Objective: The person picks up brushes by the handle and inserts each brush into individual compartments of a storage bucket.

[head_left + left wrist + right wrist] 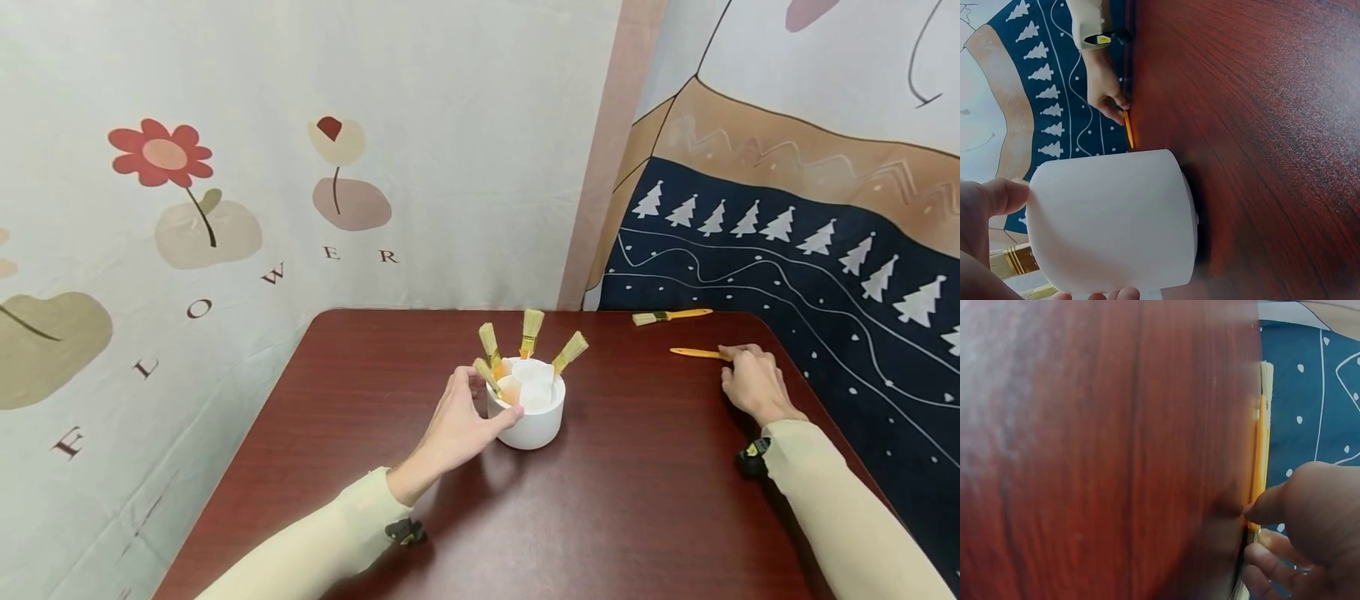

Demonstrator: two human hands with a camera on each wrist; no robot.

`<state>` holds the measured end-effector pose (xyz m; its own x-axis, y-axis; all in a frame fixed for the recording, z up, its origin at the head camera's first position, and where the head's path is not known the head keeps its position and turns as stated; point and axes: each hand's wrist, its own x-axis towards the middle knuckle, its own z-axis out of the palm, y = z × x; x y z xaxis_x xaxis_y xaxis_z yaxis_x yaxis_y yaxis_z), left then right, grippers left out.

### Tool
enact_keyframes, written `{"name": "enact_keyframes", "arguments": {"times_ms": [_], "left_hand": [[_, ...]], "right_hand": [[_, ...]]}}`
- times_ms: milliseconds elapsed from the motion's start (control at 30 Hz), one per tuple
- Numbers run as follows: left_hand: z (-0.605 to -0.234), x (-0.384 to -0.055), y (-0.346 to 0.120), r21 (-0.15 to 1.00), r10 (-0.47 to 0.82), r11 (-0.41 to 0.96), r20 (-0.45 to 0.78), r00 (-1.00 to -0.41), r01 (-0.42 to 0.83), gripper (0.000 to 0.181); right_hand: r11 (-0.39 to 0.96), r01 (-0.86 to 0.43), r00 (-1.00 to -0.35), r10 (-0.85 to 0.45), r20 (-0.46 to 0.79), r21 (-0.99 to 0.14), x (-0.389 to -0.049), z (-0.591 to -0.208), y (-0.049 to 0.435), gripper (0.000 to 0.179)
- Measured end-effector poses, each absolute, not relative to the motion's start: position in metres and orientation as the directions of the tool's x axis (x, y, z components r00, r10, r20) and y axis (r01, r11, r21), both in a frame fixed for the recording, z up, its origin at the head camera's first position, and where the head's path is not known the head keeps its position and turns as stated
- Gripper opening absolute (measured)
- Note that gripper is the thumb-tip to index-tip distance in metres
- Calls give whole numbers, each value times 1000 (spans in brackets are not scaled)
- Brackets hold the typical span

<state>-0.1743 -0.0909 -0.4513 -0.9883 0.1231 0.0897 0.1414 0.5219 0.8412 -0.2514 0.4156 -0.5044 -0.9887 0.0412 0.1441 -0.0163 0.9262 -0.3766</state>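
My left hand (459,423) holds a round white divided pot (531,429), thumb at the near rim and fingers round its left side. Several flat paintbrushes, one of them the back paintbrush (531,327), stand bristles up in it, leaning outward. In the left wrist view the smooth wall of the white pot (1110,219) fills the lower part. At the table's right side my right hand (756,382) pinches a paintbrush by its yellow handle (693,353). The bristles of that brush are under the hand in the head view. Thumb and fingers (1269,562) meet around it in the right wrist view.
Another paintbrush (672,317) with a yellow handle lies near the back right edge of the dark red wooden table (637,500). Printed cloth hangs behind the table, with flowers (165,154) on the left and white trees (780,223) on the right.
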Motion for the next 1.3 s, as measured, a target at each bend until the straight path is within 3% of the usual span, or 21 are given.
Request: {"name": "enact_keyframes", "arguments": {"times_ms": [333, 667, 1067, 1300], "left_hand": [[-450, -175, -93, 840, 128, 528, 66, -990, 125, 71], [-450, -176, -95, 841, 140, 525, 65, -988, 129, 70], [-449, -176, -95, 838, 146, 528, 70, -987, 138, 69], [-448, -176, -95, 840, 146, 525, 70, -987, 137, 69]], "right_hand": [[932, -119, -960, -19, 280, -343, -251, -505, 407, 36], [926, -42, -986, 22, 166, -376, -253, -506, 416, 37], [893, -105, -988, -46, 145, -437, -251, -504, 426, 37], [879, -125, -988, -71, 134, -459, -250, -505, 423, 27]]}}
